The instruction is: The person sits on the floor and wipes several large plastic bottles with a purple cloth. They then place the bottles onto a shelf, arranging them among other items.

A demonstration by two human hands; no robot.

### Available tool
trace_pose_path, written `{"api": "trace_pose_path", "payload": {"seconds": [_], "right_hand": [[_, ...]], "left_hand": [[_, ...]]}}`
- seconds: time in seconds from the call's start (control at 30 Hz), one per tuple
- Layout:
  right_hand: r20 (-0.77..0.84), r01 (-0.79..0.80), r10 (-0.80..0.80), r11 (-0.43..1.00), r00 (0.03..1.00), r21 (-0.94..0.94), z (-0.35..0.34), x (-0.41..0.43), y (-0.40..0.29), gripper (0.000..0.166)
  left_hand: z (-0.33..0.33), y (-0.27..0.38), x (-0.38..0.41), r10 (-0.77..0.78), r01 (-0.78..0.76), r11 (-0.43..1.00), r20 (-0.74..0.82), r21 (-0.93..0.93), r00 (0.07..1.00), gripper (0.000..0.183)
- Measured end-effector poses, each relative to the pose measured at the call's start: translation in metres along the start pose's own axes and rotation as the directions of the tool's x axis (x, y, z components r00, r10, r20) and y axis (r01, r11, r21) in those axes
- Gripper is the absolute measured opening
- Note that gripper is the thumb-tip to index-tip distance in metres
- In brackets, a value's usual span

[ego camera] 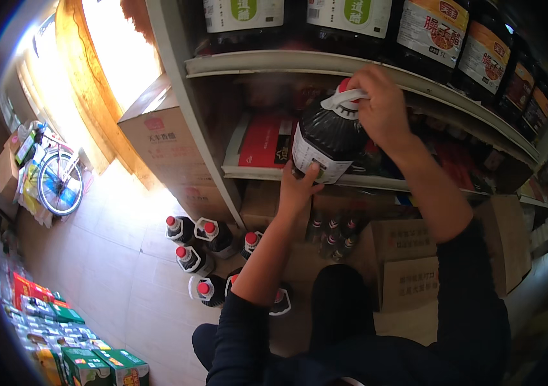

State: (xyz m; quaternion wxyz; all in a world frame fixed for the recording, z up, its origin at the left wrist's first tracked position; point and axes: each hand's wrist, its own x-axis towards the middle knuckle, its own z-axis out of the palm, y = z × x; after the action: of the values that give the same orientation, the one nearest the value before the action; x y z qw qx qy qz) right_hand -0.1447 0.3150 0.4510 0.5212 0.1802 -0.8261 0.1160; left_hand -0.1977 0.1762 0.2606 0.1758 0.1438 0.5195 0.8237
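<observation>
A large dark plastic jug (pixel 334 128) with a red cap, white handle and white label is tilted in front of the lower shelf. My right hand (pixel 382 103) grips it by the white handle near the cap, just under the upper shelf's edge. Low on the label, my left hand (pixel 299 188) supports the jug with the thumb across its front. The lower shelf (pixel 264 171) behind it bears red and black flat boxes (pixel 267 140), partly hidden by the jug.
Several similar jugs (pixel 192 260) stand on the floor to the left. More fill the upper shelf (pixel 279 62). Cardboard cartons (pixel 172 140) are stacked beside the shelf post; an open carton (pixel 404 246) and small bottles (pixel 334 236) sit below. A bicycle (pixel 60 183) stands far left.
</observation>
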Motion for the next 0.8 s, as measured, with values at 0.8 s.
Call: {"api": "trace_pose_path", "payload": {"seconds": [0.8], "right_hand": [[-0.065,0.006,-0.001,0.997,0.998,0.079,-0.003,-0.065,0.020,0.025]], "left_hand": [[0.053,0.095,0.068,0.694,-0.750,0.502,0.316,0.431,0.646,0.031]]}}
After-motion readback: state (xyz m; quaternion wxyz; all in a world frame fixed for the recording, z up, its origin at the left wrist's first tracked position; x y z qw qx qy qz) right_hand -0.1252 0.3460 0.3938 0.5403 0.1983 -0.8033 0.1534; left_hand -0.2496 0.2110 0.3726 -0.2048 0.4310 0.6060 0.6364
